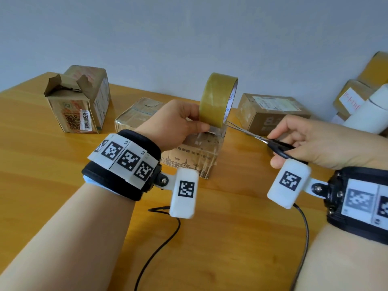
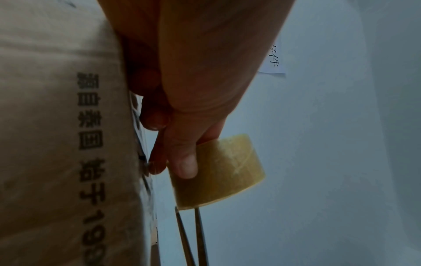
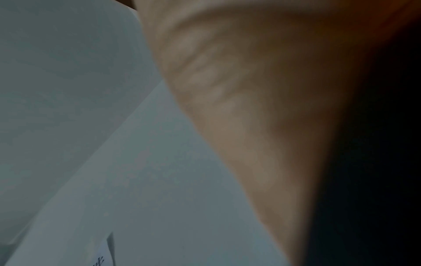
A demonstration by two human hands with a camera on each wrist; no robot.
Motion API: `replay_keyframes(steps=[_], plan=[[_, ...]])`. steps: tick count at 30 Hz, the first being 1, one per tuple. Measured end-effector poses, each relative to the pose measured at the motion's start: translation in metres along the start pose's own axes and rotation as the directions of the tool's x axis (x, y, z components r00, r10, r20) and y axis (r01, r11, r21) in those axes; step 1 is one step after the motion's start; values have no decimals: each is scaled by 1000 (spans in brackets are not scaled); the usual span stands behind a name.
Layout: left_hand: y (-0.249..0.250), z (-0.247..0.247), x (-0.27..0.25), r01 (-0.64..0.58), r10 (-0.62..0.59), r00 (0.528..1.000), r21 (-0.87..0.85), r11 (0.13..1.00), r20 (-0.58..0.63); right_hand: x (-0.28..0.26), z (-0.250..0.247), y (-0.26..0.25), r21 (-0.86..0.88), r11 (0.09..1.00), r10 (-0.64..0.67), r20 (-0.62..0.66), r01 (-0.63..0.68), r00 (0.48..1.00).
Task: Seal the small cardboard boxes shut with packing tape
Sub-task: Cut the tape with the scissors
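Note:
A small printed cardboard box stands at the middle of the wooden table, with clear tape stretched over its top. My left hand holds the yellowish tape roll upright just above the box, thumb on the roll's outer face. My right hand grips black-handled scissors. Their blades stand apart on either side of the tape strip under the roll. The right wrist view shows only blurred skin and wall.
An open-topped box stands at the back left, a taped box behind my left hand, and a flat labelled box at the back right. More boxes and a white roll sit at the far right. Cables trail over the near table.

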State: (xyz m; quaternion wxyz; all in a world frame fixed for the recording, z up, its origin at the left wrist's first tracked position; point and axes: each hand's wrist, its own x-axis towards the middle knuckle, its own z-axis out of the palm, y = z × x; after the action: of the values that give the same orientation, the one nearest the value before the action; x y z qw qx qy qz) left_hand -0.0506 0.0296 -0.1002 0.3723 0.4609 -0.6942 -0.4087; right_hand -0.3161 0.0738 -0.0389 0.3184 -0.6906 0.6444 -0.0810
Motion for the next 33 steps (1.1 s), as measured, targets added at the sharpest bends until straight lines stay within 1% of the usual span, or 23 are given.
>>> replay_keyframes(steps=[4,9,13,21,28,33], plan=[[-2,0,1,9,-9,1000,-42,999,3,4,-3,10,-18,1000,-21,7,21,1000],[-2,0,1,-4,4,1000,-27,1000,-7,15,6,-7,-84,996,-34,21,35,999],[-1,0,1,-19,19,1000,-13,1000,-1,25,11,-10,-132,990,-38,8,39,999],[-1,-1,0,-16,17,1000,-66,998,17,31,13,-10,-137,989,-53,-34,47,998],[-3,-1,1,-27,26,1000,-22,999,-6,38,15,-10,-183,983,-43,-44,34,998],[-2,-1,0,-23,22,1000,-44,999,-8,36,14,-11,-175,984,-30,-59,20,998]])
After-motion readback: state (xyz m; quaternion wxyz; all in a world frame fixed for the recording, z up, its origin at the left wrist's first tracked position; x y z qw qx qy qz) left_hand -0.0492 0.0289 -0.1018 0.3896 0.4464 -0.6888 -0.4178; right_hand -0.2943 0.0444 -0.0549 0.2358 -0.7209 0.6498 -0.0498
